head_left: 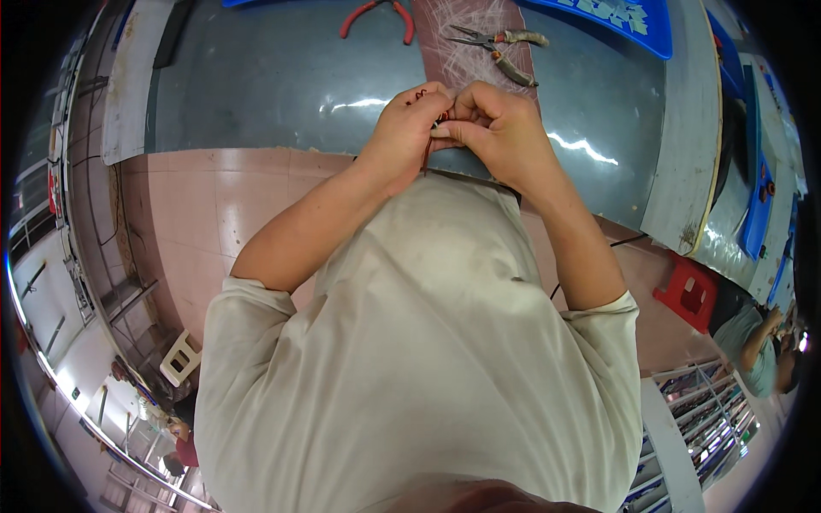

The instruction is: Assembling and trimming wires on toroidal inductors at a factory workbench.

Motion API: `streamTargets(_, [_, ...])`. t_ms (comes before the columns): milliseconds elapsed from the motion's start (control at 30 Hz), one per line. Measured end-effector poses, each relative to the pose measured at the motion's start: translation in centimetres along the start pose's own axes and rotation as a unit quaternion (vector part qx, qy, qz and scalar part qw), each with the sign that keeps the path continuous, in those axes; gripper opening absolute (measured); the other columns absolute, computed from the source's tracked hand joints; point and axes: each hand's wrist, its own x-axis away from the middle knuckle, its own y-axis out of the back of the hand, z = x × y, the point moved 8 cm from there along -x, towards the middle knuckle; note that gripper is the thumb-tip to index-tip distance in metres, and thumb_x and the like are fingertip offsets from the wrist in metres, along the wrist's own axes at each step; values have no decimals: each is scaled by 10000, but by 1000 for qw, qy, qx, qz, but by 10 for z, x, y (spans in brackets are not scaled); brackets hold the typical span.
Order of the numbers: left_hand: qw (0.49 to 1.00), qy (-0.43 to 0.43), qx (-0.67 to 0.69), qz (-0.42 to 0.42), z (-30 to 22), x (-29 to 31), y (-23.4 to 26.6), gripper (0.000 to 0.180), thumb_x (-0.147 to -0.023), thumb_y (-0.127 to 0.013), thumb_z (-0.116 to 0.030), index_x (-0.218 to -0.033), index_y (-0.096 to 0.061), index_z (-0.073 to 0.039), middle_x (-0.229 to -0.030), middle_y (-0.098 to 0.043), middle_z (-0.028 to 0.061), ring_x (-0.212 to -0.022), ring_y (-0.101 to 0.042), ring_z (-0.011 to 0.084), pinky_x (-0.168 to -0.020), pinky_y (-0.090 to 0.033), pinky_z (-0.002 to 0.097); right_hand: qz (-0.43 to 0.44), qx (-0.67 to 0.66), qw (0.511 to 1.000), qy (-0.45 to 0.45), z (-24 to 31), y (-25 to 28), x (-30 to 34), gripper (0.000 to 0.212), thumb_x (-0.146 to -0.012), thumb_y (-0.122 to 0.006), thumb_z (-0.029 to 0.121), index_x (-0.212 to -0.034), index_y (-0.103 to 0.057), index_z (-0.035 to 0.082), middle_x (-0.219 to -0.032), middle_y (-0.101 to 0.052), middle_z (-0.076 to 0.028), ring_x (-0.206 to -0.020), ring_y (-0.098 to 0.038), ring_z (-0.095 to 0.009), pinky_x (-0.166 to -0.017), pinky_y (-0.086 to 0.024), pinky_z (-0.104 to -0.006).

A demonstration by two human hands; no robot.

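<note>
Close together at the table's near edge, my left hand (400,135) and my right hand (503,128) are both closed around a small piece with thin red and black wire (442,116). Fingers cover most of it, so its exact kind does not show. A dark red end hangs below my left fingers, and a curl of red wire shows on top of that hand. Just beyond my right hand lie needle-nose pliers (505,38) with worn, wrapped handles, their jaws slightly apart. Farther off, red-handled pliers (405,24) rest on the table, cut off by the top edge.
A brownish mat (434,61) strewn with clear thin strips lies on the grey metal table (256,85). A blue tray (658,38) holding pale pieces stands at the far right. Red stool (688,291) and white stool (180,359) are on the floor. Other people sit farther back.
</note>
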Motion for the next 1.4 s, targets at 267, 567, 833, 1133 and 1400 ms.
streamTargets(267, [1000, 18, -7, -7, 0, 3, 0, 181, -1068, -523, -203, -1017, -603, -49, -1050, -677, 77, -927, -694, 177, -883, -607, 356, 7, 49, 999, -11, -7, 3, -10, 218, -850, -823, 65, -837, -624, -23, -771, -676, -56, -714, -602, -100, -646, -512, -282])
streamTargets(567, [953, 2, 293, 70, -24, 15, -12, 537, -1114, -397, -487, -951, -627, -29, -1191, -681, 204, -1110, -650, 309, -1019, -515, 446, 1, -247, 968, -45, -16, 9, 0, 213, -883, -798, 123, -1026, -689, 8, -930, -737, -77, -758, -654, -103, -658, -514, -241])
streamTargets(833, [966, -11, 207, 152, -33, 18, -37, 759, -1092, -266, -625, -1279, -603, 29, -1577, -430, 247, -1422, -472, 361, -1138, -449, 490, -32, -261, 965, 9, 21, -20, 11, 335, -942, -735, 78, -1245, -629, -18, -1043, -716, -71, -827, -673, -133, -710, -537, -237])
streamTargets(1133, [977, -92, 79, 178, -33, 27, -42, 843, -1054, -248, -703, -1551, -401, -40, -1591, -435, 185, -1368, -536, 293, -1116, -472, 437, -65, -183, 981, 27, 18, -19, 21, 324, -879, -770, 2, -1184, -664, -26, -1057, -723, -104, -905, -713, -186, -778, -572, -278])
streamTargets(1400, [982, -103, -64, 143, -40, 51, -14, 500, -958, -735, -163, -1406, -580, -4, -1306, -658, 94, -1162, -650, 173, -1017, -537, 331, -175, 298, 855, 387, 70, -1, 58, 399, -744, -753, -107, -1120, -663, -4, -1053, -723, -170, -933, -725, -330, -806, -582, -363])
